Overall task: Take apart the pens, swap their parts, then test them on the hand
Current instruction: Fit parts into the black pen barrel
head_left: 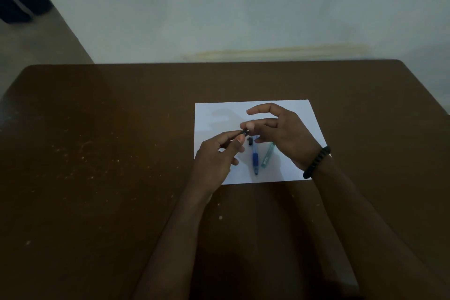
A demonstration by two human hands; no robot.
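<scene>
here a small black part (244, 133) is pinched at its two ends by the left hand (214, 158) and the right hand (280, 134), above the paper (287, 114); a blue pen (255, 157) and a green barrel (267, 155) are laid on the paper just below the hands, on the table (97, 153)

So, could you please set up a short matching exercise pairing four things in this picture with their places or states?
Things:
1. blue pen
2. small black part
3. bead bracelet
4. white paper

Places or states:
A. round the right wrist
B. flat on the brown table
C. pinched between both hands
D. lying on the paper between the hands

Pairs: 1-D, 2-C, 3-A, 4-B
</scene>
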